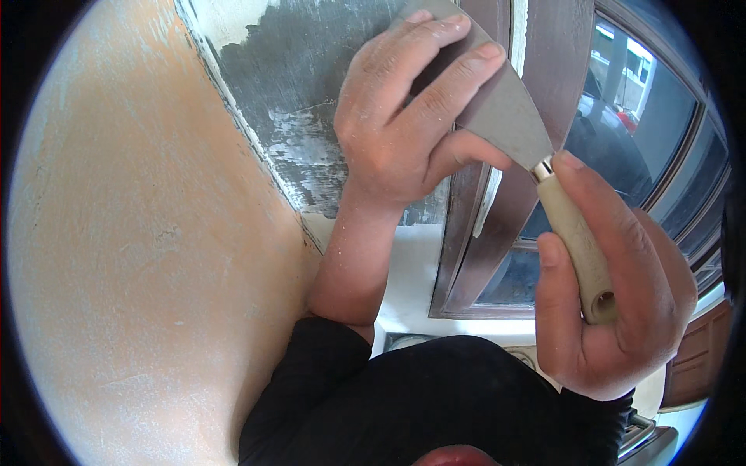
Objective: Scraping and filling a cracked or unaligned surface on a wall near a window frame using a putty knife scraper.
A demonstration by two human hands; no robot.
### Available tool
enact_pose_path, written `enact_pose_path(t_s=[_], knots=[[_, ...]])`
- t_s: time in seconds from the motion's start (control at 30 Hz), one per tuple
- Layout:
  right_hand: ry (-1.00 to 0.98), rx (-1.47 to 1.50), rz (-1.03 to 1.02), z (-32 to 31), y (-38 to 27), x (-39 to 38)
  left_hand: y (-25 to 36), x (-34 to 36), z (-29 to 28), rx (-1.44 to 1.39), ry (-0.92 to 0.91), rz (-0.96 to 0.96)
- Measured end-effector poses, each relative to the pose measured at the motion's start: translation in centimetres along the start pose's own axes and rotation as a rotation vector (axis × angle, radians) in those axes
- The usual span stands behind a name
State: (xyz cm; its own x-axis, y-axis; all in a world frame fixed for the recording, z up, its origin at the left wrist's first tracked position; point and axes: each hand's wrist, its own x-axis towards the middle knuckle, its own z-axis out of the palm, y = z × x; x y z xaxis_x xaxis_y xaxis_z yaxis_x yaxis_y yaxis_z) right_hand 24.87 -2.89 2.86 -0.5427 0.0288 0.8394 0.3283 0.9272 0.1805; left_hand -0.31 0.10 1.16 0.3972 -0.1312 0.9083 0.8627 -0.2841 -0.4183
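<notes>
Hands at work on a putty knife [517, 128], held up close against a wall beside a window. The right hand [614, 295] is wrapped around the knife's pale handle [579, 248], thumb laid along its upper end near the metal collar, the butt of the handle showing between the curled fingers. The left hand [404, 116] is clamped on the broad grey blade [505, 109], its fingers spread across the near face and the thumb tucked under the lower edge. The two hands sit near each other but do not touch; the knife spans the gap between them, blade pointing up and to the left.

Behind the blade, a patch of grey filler [303, 85] covers part of the wall, its edges ragged and scraped. To the left lies a wide stretch of pale orange wall [148, 248]. To the right, a dark brown window frame [482, 233] runs down behind the knife, with glass panes [653, 116] beyond it. Black sleeves [435, 396] fill the lower edge of the view.
</notes>
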Motion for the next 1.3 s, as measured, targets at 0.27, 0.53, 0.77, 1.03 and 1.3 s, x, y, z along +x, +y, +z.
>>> enact_pose_path(t_s=[0.27,0.53,0.77,1.03,1.3], knots=[[-0.089,0.064,0.026,-0.6,0.0,0.7,0.2,0.5,1.2,-0.084,0.223,0.058],[-0.044,0.071,0.011,-0.8,-0.3,0.4,0.5,0.5,1.1,-0.087,0.218,0.034],[-0.062,0.087,0.003,-0.7,-0.1,0.3,-0.1,0.4,1.3,-0.059,0.238,0.052],[-0.159,0.081,0.024,-1.3,0.2,0.7,-0.1,0.7,0.8,-0.038,0.238,0.048],[-0.103,0.077,0.030,-0.9,-0.3,0.7,-0.1,0.3,-0.7,0.084,0.024,-0.056]])
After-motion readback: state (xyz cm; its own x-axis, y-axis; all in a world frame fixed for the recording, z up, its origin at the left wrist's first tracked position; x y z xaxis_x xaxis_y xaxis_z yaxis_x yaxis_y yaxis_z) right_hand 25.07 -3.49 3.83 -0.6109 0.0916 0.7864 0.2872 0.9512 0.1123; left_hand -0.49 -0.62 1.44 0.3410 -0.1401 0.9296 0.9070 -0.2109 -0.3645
